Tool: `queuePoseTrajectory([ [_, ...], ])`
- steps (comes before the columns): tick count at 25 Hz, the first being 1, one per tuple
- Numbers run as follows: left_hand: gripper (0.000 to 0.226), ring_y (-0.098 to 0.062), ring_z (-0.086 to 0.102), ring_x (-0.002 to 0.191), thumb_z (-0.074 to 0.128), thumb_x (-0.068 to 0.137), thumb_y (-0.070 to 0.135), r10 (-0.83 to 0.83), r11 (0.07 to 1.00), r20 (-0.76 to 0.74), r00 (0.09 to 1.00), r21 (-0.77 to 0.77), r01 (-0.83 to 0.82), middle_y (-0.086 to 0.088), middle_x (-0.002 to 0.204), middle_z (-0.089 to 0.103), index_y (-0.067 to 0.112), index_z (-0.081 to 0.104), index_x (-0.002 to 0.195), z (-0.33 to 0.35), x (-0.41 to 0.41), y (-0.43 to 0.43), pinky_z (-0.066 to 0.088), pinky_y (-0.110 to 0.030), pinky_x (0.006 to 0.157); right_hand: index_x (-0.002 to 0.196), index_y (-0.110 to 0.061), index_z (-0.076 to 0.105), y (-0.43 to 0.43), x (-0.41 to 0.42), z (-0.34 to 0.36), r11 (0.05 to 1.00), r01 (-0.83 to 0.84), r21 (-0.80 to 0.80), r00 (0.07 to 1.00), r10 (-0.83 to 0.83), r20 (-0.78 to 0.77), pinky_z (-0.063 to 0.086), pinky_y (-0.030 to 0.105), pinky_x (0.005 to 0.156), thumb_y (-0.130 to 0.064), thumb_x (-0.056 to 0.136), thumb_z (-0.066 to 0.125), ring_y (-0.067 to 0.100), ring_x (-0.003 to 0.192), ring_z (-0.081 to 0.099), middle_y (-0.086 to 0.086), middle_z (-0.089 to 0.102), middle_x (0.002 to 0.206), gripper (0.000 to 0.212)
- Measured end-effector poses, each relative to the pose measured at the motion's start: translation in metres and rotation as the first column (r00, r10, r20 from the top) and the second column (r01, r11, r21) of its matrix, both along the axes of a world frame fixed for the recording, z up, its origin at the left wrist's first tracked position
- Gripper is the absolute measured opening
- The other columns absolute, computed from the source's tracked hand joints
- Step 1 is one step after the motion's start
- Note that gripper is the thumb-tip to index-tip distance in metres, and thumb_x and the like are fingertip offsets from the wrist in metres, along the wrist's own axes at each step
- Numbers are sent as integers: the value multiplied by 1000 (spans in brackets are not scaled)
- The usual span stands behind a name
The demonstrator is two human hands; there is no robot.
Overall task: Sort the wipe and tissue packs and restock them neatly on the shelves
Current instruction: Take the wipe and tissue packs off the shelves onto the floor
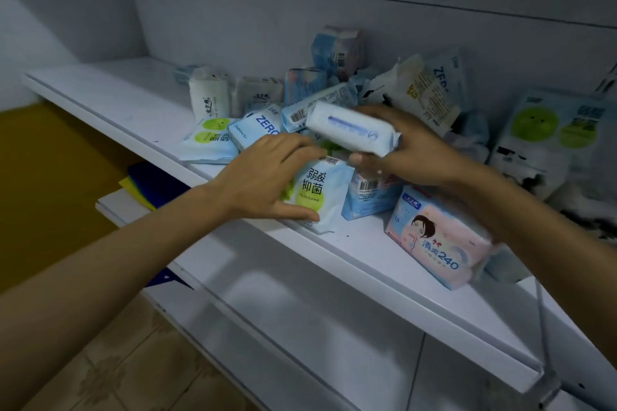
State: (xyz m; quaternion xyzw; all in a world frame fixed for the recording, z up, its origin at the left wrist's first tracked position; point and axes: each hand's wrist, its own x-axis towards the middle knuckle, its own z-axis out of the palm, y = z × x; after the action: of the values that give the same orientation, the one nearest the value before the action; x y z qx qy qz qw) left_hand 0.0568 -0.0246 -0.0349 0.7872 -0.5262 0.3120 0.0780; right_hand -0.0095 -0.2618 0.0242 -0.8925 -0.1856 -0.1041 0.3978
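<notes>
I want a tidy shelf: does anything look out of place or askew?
Yes. The packs lie in a heap on the shelf, tilted and overlapping, kinds mixed. The pink pack sits slanted to the front edge.

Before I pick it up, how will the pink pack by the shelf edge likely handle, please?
The pink pack probably squashes under a grip: its wrapper looks puffy. The glossy film may be slippery. Lying flat on the shelf, it shouldn't roll.
</notes>
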Motion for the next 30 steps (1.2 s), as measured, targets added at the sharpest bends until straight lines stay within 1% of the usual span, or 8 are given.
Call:
queuePoseTrajectory([
  [3, 94, -19, 51, 106, 59, 64, 81, 124, 978, -81, 989, 176, -108, 0, 117, 59, 19, 48, 134, 33, -1, -9, 37, -29, 83, 120, -23, 59, 2, -2, 8, 945, 112, 307, 992, -88, -93, 54, 19, 80, -23, 81, 74, -2, 95, 66, -9, 69, 109, 42],
  [8, 81, -23, 53, 103, 68, 65, 72, 108, 910, -60, 992, 407, -74, -2, 114, 58, 17, 55, 123, 46, -5, -19, 40, -33, 83, 115, -22, 66, 2, -11, 12, 801, 209, 561, 969, -90, -232, 53, 45, 90, -44, 65, 74, 19, 98, 70, -1, 73, 106, 55],
  [15, 47, -24, 63, 64, 62, 73, 63, -10, 1000, 68, 998, -19, 11, 3, 78, 67, 20, 57, 93, 47, -12, 19, 51, -32, 52, 113, -22, 66, 22, -17, 26, 814, 142, 563, 982, -46, -182, 54, 42, 87, -37, 69, 71, 20, 99, 69, 2, 73, 106, 46],
  [18, 51, -12, 66, 73, 71, 67, 67, -2, 969, -287, 958, -239, -70, 11, 85, 69, 27, 60, 98, 56, -33, 53, 55, -33, 60, 106, -24, 67, 58, -16, 33, 835, 72, 546, 987, 20, -160, 58, 31, 77, -32, 69, 68, 15, 92, 71, -3, 75, 98, 37],
  [21, 40, 3, 66, 78, 80, 61, 53, -158, 875, -675, 721, -434, -215, 22, 85, 70, 39, 62, 93, 70, -45, 97, 52, -14, 65, 109, -21, 68, 108, -13, 39, 890, -20, 455, 984, 98, -147, 55, 32, 81, -25, 79, 67, 16, 92, 69, 3, 74, 102, 30],
  [23, 23, 4, 66, 71, 68, 74, 53, -176, 846, -747, 642, -448, -289, 21, 78, 70, 35, 63, 87, 76, -50, 126, 49, -11, 60, 107, -22, 69, 146, -8, 41, 934, -63, 351, 977, 129, -168, 52, 35, 82, -25, 87, 63, 16, 91, 68, 3, 74, 102, 21],
  [26, 46, 0, 64, 64, 38, 81, 60, -143, 830, -799, 584, -418, -369, 10, 72, 69, 22, 64, 83, 81, -63, 186, 48, -13, 59, 95, -18, 71, 215, 0, 39, 957, -91, 274, 954, 162, -250, 57, 30, 75, -34, 90, 59, 14, 83, 72, -1, 75, 89, 20],
  [30, 56, 1, 58, 55, 28, 80, 64, -88, 775, -860, 502, -376, -509, 13, 61, 65, 21, 63, 70, 73, -77, 280, 45, -13, 54, 99, -9, 69, 313, 10, 25, 954, -188, 235, 934, 247, -257, 51, 23, 63, -33, 88, 62, 7, 71, 67, -2, 72, 81, 27],
])
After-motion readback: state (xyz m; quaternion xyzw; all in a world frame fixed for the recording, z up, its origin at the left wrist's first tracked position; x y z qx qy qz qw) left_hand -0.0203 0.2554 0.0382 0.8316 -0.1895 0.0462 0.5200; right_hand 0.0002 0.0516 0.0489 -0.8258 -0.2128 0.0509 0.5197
